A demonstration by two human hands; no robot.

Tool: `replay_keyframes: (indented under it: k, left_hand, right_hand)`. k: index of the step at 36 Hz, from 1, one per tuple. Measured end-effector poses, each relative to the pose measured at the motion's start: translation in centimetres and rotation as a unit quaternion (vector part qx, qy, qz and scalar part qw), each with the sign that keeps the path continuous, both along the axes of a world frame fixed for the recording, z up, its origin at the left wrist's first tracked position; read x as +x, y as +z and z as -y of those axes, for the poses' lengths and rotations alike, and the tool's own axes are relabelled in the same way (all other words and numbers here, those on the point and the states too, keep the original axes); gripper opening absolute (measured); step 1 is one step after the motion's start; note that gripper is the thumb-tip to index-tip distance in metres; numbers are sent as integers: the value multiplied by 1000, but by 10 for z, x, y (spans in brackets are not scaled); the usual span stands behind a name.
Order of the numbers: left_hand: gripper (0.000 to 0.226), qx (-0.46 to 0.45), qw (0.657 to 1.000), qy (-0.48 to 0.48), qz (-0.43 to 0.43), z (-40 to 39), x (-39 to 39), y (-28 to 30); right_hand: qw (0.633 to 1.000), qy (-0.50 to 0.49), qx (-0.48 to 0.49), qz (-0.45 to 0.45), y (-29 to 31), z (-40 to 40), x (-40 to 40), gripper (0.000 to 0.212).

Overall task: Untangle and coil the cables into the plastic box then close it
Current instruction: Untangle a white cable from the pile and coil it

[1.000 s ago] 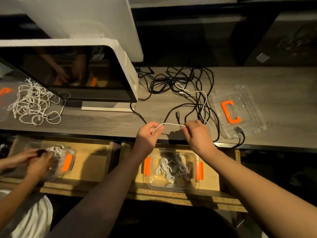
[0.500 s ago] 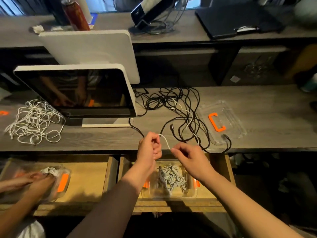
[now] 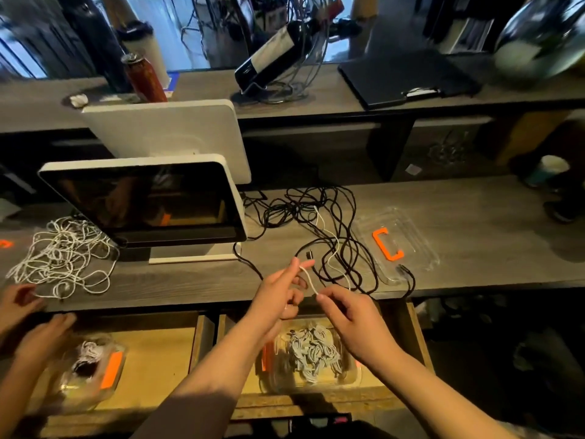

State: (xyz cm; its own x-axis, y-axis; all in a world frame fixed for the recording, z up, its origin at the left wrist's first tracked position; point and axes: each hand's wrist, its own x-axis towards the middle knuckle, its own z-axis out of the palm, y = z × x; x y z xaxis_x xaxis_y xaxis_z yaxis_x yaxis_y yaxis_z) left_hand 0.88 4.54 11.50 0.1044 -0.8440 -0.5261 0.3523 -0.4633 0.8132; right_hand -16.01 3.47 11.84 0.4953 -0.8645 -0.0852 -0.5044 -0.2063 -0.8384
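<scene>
White cable [image 3: 308,278] between both hands, black cable tangle [image 3: 319,223] behind.

plastic box [image 3: 354,380] partly behind forearms, far shelf — blurred

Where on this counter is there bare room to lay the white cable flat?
Bare wood lies right of the clear lid, toward the cup. A narrower strip runs between the white tangle and the black cables. Around the black cables themselves it is crowded.

Black cable tangle [image 3: 319,223] blocks desk btwn monitor [image 3: 145,201] & lid [image 3: 408,245].
</scene>
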Motion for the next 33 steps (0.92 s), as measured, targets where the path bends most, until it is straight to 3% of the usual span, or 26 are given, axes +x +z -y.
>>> replay_keyframes:
  k: [3,14,17,20,25,33]
  left_hand:
    - [38,-24,996,15,-81,3,-11,9]
    - [44,-51,993,72,-77,32,-58,34]
    - [44,-58,991,88,-79,38,-66,36]
    - [47,-67,979,132,-138,49,-71,38]
    - [46,-60,968,165,-178,59,-74,37]
    - [49,-79,970,198,-121,75,-72,35]
  right_hand:
    - [1000,-1,0,-7,-2,3,-5,15]
    - [998,-52,-1,31,4,25,-24,19]
    - [999,-31,-1,26,4,30,-30,24]
    - [1000,18,-2,-7,-1,38,-35,33]
    - [998,56,-3,-17,-11,48,-41,27]
    - [998,-30,50,19,-8,51,-45,19]
